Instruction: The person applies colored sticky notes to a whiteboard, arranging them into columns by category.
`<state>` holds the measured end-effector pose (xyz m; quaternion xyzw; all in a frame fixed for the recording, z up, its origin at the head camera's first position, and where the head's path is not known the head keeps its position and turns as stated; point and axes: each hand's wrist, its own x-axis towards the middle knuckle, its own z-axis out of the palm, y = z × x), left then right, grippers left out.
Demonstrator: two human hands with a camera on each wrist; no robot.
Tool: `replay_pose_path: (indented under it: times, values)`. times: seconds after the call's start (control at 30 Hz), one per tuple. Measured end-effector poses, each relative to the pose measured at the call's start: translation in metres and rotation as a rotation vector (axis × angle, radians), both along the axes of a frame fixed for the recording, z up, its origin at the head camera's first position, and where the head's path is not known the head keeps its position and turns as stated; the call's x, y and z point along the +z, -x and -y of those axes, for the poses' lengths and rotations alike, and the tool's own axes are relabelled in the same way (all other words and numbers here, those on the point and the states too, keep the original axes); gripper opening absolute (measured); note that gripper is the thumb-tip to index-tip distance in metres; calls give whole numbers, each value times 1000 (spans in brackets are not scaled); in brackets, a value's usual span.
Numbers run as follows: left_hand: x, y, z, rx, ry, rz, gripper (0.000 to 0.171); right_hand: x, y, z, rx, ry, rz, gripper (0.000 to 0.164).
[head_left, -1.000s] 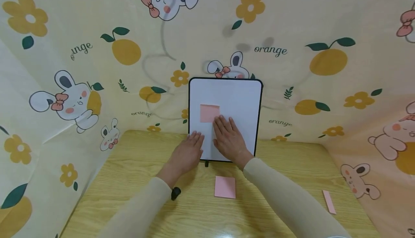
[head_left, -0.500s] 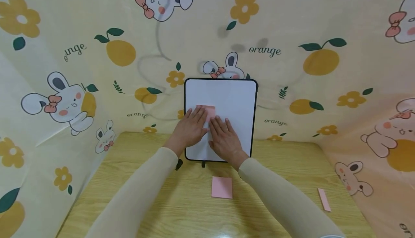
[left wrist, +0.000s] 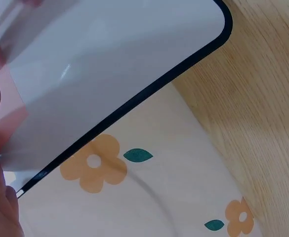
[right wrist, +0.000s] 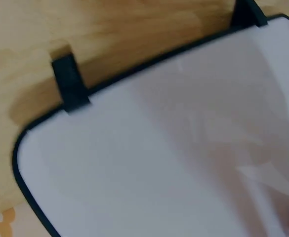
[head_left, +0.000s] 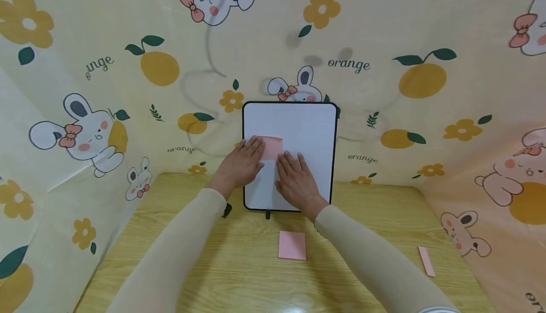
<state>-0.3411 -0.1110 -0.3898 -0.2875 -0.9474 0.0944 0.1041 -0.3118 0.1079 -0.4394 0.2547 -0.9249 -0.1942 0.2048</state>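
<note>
A small whiteboard (head_left: 307, 123) with a black frame stands upright against the patterned backdrop. On its face is a pink sticky note (head_left: 271, 148), left of the middle. My left hand (head_left: 240, 165) lies over the note's left side, its fingers straight and covering that edge. My right hand (head_left: 297, 181) rests flat against the board, fingertips right at the note's lower right corner. The left wrist view has part of the sticky note (left wrist: 13, 101) by the fingers. Mostly bare whiteboard (right wrist: 134, 163) fills the right wrist view, with a fingertip at its right edge.
On the wooden table (head_left: 354, 265) in front of the board lies a pink sticky-note pad (head_left: 292, 245). A narrow pink strip (head_left: 426, 261) is farther right. Black feet (right wrist: 71, 81) hold up the board, and a small black object (head_left: 227, 210) shows beside the left forearm.
My left hand rose from the board's lower left onto the note, covering much of it, then slid left to its left edge. The right hand stays in place; the head view shifted slightly.
</note>
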Motion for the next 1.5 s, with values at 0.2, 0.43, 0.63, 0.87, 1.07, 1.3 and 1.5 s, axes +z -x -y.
replay_pose_path:
  times: [0.2,0.43,0.63,0.87,1.07,1.3,1.5]
  values:
    - [1,0,-1,-34,-27,-14,62,23,15,6,44,51,-58,61]
    - [2,-1,-2,-35,-50,-23,60,43,26,9,44,3,44,65]
    - [3,-2,-1,-20,-11,-24,59,41,24,-4,-57,51,60,73]
    - [7,2,-14,-81,-22,-47,58,37,23,-6,-61,64,85,74]
    - [11,5,-13,-83,12,-56,59,38,22,-1,-78,28,77,74]
    - [8,5,10,-25,39,-26,64,39,22,1,-72,21,64,73]
    - [6,7,8,-52,51,17,71,43,28,6,-5,51,47,71]
